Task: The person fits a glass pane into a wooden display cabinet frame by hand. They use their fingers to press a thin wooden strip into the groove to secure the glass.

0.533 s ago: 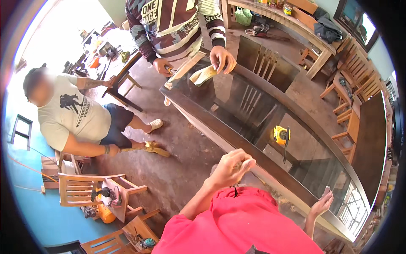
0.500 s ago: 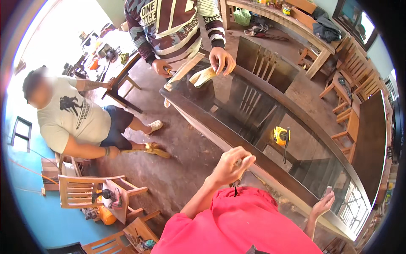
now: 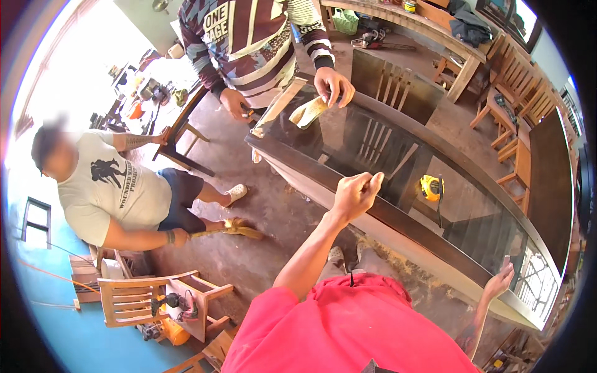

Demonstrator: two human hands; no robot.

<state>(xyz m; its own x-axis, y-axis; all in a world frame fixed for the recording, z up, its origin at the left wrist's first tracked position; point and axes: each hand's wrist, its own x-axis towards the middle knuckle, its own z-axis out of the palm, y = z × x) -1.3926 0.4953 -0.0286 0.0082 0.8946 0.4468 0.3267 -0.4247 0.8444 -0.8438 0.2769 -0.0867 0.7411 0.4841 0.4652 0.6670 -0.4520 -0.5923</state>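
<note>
Before me stands a table with a glass top set in a dark wooden frame. My left hand is closed in a fist above the near edge of that frame. Whatever it holds, if anything, is hidden. At the table's right end my right hand pinches a small flat pale piece by the near edge. A yellow tape measure with a black strap lies on the glass between my hands and the far edge.
Across the table, a co-worker in a patterned shirt holds a pale cloth-like piece on the glass. Another person at left holds a broom. Wooden chairs stand lower left, others at right; a workbench is behind.
My left hand has moved forward, from beside the table to above its near frame. The whole view has shifted slightly. My right hand stays at the table's right end with the pale piece.
</note>
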